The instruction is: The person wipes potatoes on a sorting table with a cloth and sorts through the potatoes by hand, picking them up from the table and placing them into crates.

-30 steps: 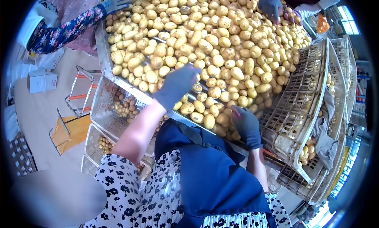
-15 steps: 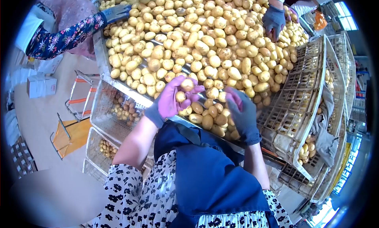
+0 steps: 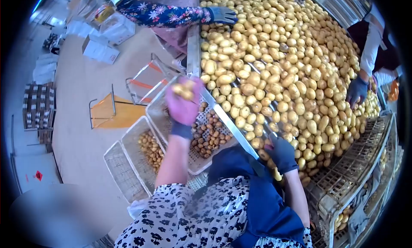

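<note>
On the workroom floor stands a metal-edged table [image 3: 228, 125], heaped with potatoes [image 3: 302, 93]. The left hand [image 3: 184, 101], blurred, palm up, cups a few held potatoes [image 3: 183, 91] above the rim of a crate [image 3: 158, 119]. The right hand [image 3: 282, 155] touches the heap's near edge; whether it grips one, I can't tell. Farther out, two co-workers' hands, one at left [image 3: 222, 15] and one at right [image 3: 357, 93], rest on the heap. The step seems to be carrying picked potatoes off the table; the next move probably calls for lowering, then opening, the left palm. Half a second ago that palm was over the table.
</note>
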The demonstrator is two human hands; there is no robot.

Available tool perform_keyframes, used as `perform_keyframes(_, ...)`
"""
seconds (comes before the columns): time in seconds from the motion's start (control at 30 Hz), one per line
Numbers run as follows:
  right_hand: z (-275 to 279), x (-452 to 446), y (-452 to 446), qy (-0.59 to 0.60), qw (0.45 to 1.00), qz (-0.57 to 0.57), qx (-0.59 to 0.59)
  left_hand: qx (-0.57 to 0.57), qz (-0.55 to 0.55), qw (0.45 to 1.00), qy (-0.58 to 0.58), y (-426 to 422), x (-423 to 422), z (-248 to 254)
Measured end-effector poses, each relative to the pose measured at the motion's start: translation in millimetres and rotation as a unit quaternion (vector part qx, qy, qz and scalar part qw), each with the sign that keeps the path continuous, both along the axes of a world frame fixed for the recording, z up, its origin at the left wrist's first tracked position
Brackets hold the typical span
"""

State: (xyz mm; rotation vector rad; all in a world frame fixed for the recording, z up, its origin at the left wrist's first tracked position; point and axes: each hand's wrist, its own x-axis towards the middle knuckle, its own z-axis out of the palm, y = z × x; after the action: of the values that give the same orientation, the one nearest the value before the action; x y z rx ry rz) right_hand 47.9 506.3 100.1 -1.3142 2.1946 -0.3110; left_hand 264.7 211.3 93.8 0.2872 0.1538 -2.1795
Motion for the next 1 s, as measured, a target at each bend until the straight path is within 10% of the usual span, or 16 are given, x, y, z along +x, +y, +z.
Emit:
perform_keyframes(0.03,0.3,-0.2,-1.2,0.001,1.000,0.003,0.001,-0.140,0.103,0.973,-0.155,-17.0,16.1,10.2)
perform_keyframes(0.1,0.0,-1.1,-0.4,-0.009,1.000,0.021,0.010,-0.215,-0.093,0.972,-0.030,-62.3,64.7,7.9)
perform_keyframes(0.2,-6.8,1.2,3.0,0.032,0.999,0.027,0.009,0.033,0.026,0.989,-0.138,-47.4,34.6,37.0)
perform_keyframes(0.27,2.4,4.7,-4.2,0.015,0.997,-0.023,0.069,-0.043,-0.199,0.978,0.052,-25.3,16.0,17.0)
perform_keyframes(0.33,-1.9,9.5,0.6,0.029,0.998,-0.057,0.022,-0.114,-0.196,0.929,-0.292,40.9,-38.0,21.9)
perform_keyframes(0.47,13.9,3.5,0.6,-0.082,0.988,-0.125,0.026,-0.125,-0.448,0.841,-0.276,131.4,-73.7,5.2)
perform_keyframes(0.63,55.8,15.9,-12.8,-0.255,0.947,-0.042,-0.192,-0.143,-0.467,0.848,-0.206,154.8,-74.4,25.3)
perform_keyframes(0.83,38.7,14.6,-21.2,-0.108,0.975,-0.055,-0.184,-0.092,-0.452,0.852,-0.247,92.3,31.9,17.1)
perform_keyframes(0.9,28.9,-1.3,-4.6,-0.041,0.986,-0.049,-0.156,-0.038,-0.429,0.798,-0.422,70.8,108.5,-5.3)
perform_keyframes(0.97,25.4,-9.6,19.0,-0.040,0.981,-0.115,-0.150,-0.180,-0.441,0.598,-0.644,52.6,213.3,-49.5)
perform_keyframes(1.0,24.4,-11.2,25.7,-0.042,0.981,-0.115,-0.149,-0.076,-0.462,0.521,-0.714,44.6,256.8,-66.7)
